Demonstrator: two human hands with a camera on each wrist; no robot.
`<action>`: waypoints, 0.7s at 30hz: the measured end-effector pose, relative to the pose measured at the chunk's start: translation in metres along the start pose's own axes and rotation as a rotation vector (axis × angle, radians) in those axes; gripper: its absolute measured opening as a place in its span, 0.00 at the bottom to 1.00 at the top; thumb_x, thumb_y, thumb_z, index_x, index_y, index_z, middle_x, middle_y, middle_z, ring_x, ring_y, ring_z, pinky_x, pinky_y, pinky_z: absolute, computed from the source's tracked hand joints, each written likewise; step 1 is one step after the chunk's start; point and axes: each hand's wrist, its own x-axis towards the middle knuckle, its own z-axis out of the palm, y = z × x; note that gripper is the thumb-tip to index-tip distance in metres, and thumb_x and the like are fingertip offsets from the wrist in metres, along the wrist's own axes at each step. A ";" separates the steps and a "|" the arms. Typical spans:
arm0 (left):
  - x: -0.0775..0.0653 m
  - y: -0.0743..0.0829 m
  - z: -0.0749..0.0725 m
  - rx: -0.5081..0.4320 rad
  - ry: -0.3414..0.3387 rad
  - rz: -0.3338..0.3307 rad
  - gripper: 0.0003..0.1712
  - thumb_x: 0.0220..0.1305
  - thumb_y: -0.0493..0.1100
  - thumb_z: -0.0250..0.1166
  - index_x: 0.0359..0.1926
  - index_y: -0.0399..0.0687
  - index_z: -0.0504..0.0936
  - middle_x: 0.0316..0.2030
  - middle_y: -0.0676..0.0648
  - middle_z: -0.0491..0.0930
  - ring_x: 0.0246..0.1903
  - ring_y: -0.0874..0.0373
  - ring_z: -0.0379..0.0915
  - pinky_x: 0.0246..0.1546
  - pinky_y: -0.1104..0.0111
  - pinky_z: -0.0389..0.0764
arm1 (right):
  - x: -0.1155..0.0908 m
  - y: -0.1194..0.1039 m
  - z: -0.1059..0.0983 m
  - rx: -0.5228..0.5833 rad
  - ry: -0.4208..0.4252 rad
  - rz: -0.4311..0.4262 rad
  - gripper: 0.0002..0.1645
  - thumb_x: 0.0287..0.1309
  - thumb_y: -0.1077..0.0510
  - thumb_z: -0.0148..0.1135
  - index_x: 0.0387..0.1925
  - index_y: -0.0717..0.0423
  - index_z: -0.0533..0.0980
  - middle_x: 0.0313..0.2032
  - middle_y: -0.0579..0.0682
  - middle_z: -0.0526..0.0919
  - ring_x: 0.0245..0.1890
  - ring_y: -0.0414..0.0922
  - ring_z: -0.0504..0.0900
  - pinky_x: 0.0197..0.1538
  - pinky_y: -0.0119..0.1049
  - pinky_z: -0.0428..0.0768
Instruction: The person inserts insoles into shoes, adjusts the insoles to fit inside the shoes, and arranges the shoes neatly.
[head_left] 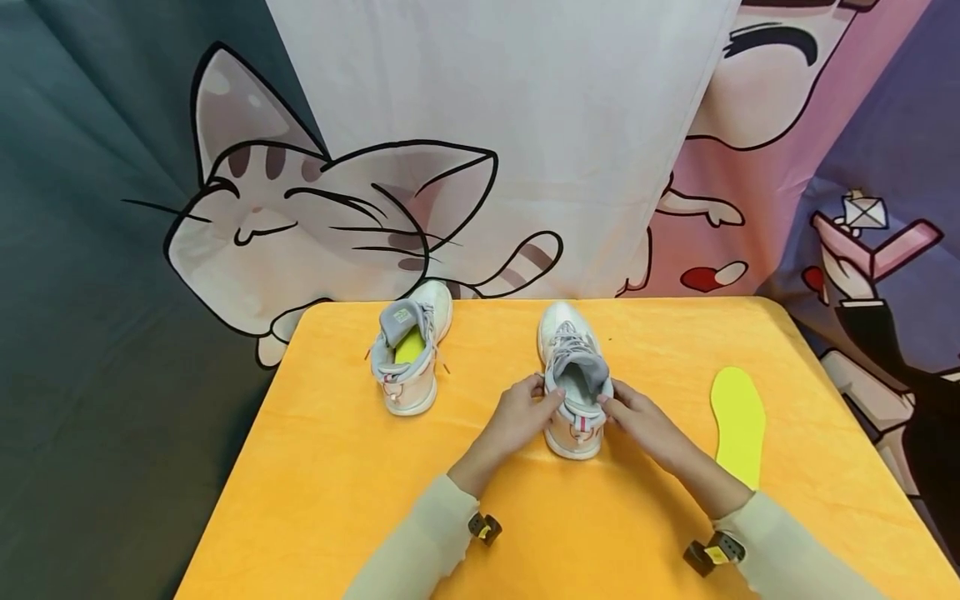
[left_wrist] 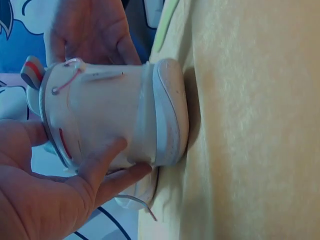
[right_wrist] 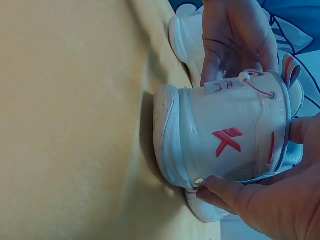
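A white sneaker (head_left: 573,440) stands on the yellow table, toe away from me and heel toward me. My left hand (head_left: 517,414) holds its left side, thumb at the collar and fingers along the outer wall. On the opposite side my right hand (head_left: 647,423) grips it likewise, its thumb over the collar rim. The heel (right_wrist: 225,125) shows a red logo and a pink cord loop in the right wrist view. Through the shoe's opening a pale grey inside shows. A flat yellow-green insole (head_left: 737,421) lies right of the right hand, partly hidden by the forearm.
A matching sneaker (head_left: 408,396) stands at the left back of the table (head_left: 300,492), a yellow-green insole (head_left: 409,346) inside it and its laces loose. Behind the table's far edge hangs a cloth (head_left: 510,100) printed with cartoon figures.
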 end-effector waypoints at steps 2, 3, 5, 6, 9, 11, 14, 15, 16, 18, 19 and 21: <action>0.001 -0.001 0.000 -0.019 0.002 -0.014 0.30 0.74 0.57 0.61 0.64 0.40 0.77 0.56 0.42 0.84 0.38 0.58 0.85 0.40 0.66 0.87 | -0.001 0.002 0.001 -0.002 0.015 -0.014 0.37 0.81 0.47 0.46 0.77 0.67 0.55 0.55 0.68 0.76 0.55 0.56 0.76 0.54 0.43 0.79; 0.002 -0.002 0.000 -0.030 0.003 -0.019 0.30 0.74 0.57 0.62 0.65 0.40 0.77 0.57 0.42 0.83 0.39 0.57 0.86 0.40 0.65 0.88 | -0.001 0.004 0.002 -0.004 0.023 -0.026 0.38 0.81 0.47 0.45 0.77 0.68 0.55 0.61 0.70 0.75 0.61 0.58 0.75 0.59 0.45 0.80; 0.003 -0.004 0.001 -0.053 0.007 -0.025 0.30 0.74 0.57 0.63 0.65 0.40 0.77 0.57 0.41 0.83 0.40 0.57 0.86 0.40 0.65 0.88 | -0.002 0.007 0.004 -0.006 0.042 -0.047 0.39 0.81 0.46 0.45 0.78 0.67 0.53 0.71 0.69 0.68 0.69 0.59 0.70 0.66 0.49 0.76; 0.003 -0.005 0.002 -0.062 0.009 -0.024 0.30 0.74 0.56 0.63 0.65 0.40 0.77 0.57 0.41 0.83 0.41 0.57 0.86 0.40 0.65 0.88 | -0.003 0.008 0.006 -0.018 0.056 -0.057 0.39 0.81 0.45 0.45 0.79 0.66 0.53 0.74 0.67 0.65 0.71 0.58 0.68 0.68 0.50 0.74; 0.003 -0.008 0.003 -0.084 0.010 -0.022 0.30 0.74 0.56 0.63 0.65 0.40 0.77 0.57 0.41 0.83 0.41 0.57 0.86 0.39 0.65 0.88 | -0.003 0.012 0.009 0.001 0.080 -0.067 0.36 0.81 0.46 0.45 0.77 0.65 0.57 0.58 0.67 0.77 0.58 0.55 0.76 0.58 0.42 0.79; 0.003 -0.008 0.003 -0.084 0.013 -0.026 0.31 0.73 0.56 0.63 0.66 0.40 0.77 0.57 0.40 0.83 0.41 0.56 0.86 0.39 0.65 0.88 | -0.002 0.013 0.010 0.034 0.085 -0.070 0.34 0.82 0.47 0.46 0.75 0.65 0.59 0.44 0.63 0.77 0.45 0.51 0.76 0.48 0.38 0.77; 0.003 -0.007 0.002 -0.032 0.041 -0.030 0.36 0.71 0.59 0.65 0.68 0.40 0.73 0.57 0.39 0.82 0.43 0.53 0.86 0.42 0.62 0.88 | -0.002 0.013 0.011 0.107 0.054 -0.071 0.35 0.82 0.48 0.45 0.76 0.68 0.57 0.44 0.66 0.75 0.44 0.46 0.76 0.45 0.31 0.76; 0.003 -0.006 0.001 -0.002 0.066 -0.022 0.39 0.69 0.59 0.67 0.70 0.40 0.70 0.57 0.38 0.80 0.46 0.52 0.84 0.44 0.61 0.87 | -0.002 0.012 0.011 0.130 0.037 -0.071 0.36 0.82 0.48 0.45 0.77 0.69 0.54 0.51 0.69 0.76 0.49 0.45 0.77 0.48 0.28 0.77; 0.003 -0.004 0.000 0.031 0.094 -0.008 0.42 0.67 0.60 0.68 0.72 0.41 0.67 0.59 0.38 0.78 0.50 0.50 0.83 0.48 0.59 0.86 | -0.002 0.012 0.010 0.150 0.023 -0.068 0.38 0.82 0.48 0.45 0.78 0.69 0.51 0.59 0.71 0.74 0.54 0.44 0.76 0.51 0.26 0.77; 0.003 0.001 -0.002 0.123 0.155 0.051 0.47 0.65 0.59 0.71 0.74 0.43 0.61 0.62 0.37 0.73 0.57 0.48 0.77 0.54 0.56 0.82 | -0.002 0.011 0.010 0.172 0.005 -0.058 0.41 0.82 0.47 0.44 0.79 0.69 0.47 0.69 0.71 0.66 0.59 0.44 0.74 0.56 0.27 0.77; 0.004 0.005 -0.003 0.177 0.185 0.090 0.48 0.64 0.58 0.72 0.75 0.44 0.59 0.63 0.38 0.71 0.58 0.47 0.74 0.55 0.55 0.81 | -0.002 0.011 0.010 0.179 0.000 -0.053 0.41 0.82 0.47 0.44 0.80 0.69 0.46 0.71 0.70 0.64 0.60 0.43 0.74 0.57 0.27 0.77; 0.007 0.015 -0.004 0.297 0.222 0.188 0.48 0.65 0.56 0.73 0.76 0.45 0.59 0.64 0.40 0.69 0.60 0.48 0.71 0.58 0.55 0.79 | -0.002 0.010 0.009 0.175 0.000 -0.048 0.41 0.82 0.47 0.44 0.80 0.68 0.47 0.66 0.68 0.69 0.54 0.41 0.76 0.55 0.31 0.79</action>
